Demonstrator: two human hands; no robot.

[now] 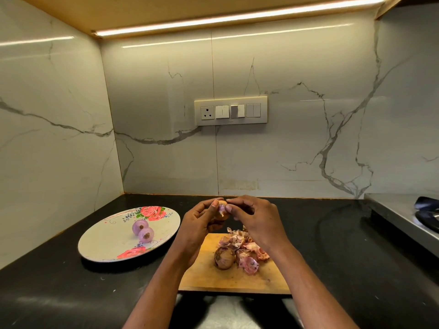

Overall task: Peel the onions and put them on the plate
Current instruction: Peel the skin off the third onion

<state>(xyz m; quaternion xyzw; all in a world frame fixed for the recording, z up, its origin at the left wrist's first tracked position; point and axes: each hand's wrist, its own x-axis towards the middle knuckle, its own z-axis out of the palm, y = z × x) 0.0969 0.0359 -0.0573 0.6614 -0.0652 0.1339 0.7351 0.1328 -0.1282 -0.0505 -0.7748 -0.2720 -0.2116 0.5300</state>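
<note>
My left hand (198,224) grips a small onion (222,210) held up above the far end of the wooden cutting board (232,279). My right hand (255,217) pinches a bit of its papery skin at the top. Most of that onion is hidden by my fingers. One unpeeled brown onion (224,258) lies on the board beside a heap of pink and brown peels (247,250). Two peeled purple onions (143,231) sit touching each other on the flowered white plate (107,243) at the left.
The black counter (71,288) runs into a marble-tiled corner at the back left. A switch panel (230,110) is on the back wall. A steel stove edge (403,217) juts in at the right.
</note>
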